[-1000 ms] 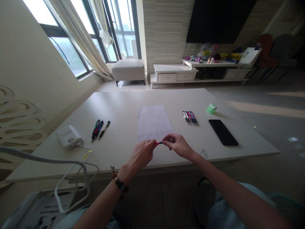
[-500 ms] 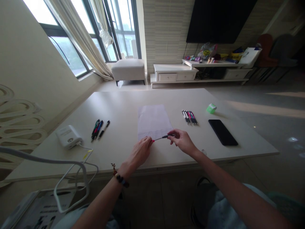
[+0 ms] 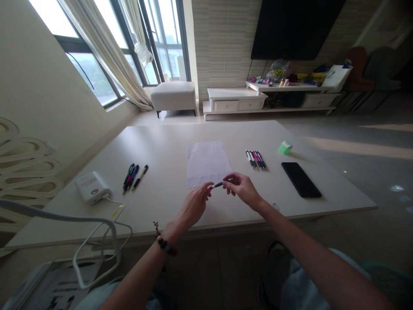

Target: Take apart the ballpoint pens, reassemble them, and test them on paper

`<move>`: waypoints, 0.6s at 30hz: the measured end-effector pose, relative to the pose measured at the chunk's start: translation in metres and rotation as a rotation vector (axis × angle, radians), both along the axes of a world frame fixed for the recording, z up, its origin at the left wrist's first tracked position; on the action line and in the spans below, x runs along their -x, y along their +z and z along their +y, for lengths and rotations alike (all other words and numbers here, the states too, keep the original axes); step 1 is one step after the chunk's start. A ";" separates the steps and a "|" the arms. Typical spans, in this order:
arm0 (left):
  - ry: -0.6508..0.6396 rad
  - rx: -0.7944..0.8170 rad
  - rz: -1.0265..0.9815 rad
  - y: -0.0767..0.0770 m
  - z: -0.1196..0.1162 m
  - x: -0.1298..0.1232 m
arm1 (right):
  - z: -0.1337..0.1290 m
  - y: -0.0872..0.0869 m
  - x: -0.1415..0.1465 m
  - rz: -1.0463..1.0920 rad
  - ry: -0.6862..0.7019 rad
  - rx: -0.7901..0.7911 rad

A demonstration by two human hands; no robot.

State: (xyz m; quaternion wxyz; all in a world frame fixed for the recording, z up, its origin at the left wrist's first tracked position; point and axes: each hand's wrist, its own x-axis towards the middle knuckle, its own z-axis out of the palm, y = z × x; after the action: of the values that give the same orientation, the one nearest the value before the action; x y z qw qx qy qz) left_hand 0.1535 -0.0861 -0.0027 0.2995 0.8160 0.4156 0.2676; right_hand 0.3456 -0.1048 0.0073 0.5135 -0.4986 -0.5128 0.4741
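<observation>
Over the near edge of the white paper, both hands hold parts of one pen. My left hand is closed, pinching a small red pen part at its fingertips. My right hand is closed around a dark pen barrel, whose end points toward the left hand. A short thin piece bridges the small gap between the two parts; the rest is hidden by fingers. Handwriting-like lines run along the paper's near edge.
On the white table, several pens lie at left beside a white plugged device with cables. To the right are several more pens, a black phone and a green-and-white small box.
The dark barrel and red part have come closer together, so less of the thin piece between them shows. My right hand has shifted slightly left, and my left hand has lifted and turned a little.
</observation>
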 end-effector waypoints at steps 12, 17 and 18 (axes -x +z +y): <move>0.043 0.649 -0.574 0.003 -0.030 -0.025 | -0.009 0.025 0.007 0.072 -0.020 -0.141; 0.059 0.621 -0.572 0.001 -0.031 -0.025 | 0.000 0.028 -0.001 0.202 -0.103 -0.114; 0.064 0.620 -0.574 0.000 -0.031 -0.025 | 0.003 0.028 -0.005 0.232 -0.128 -0.111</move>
State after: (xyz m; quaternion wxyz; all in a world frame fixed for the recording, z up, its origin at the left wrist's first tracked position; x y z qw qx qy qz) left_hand 0.1785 -0.1169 -0.0025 0.6260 0.5663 0.4015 0.3553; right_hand 0.3504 -0.1023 0.0357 0.6255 -0.4430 -0.4424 0.4656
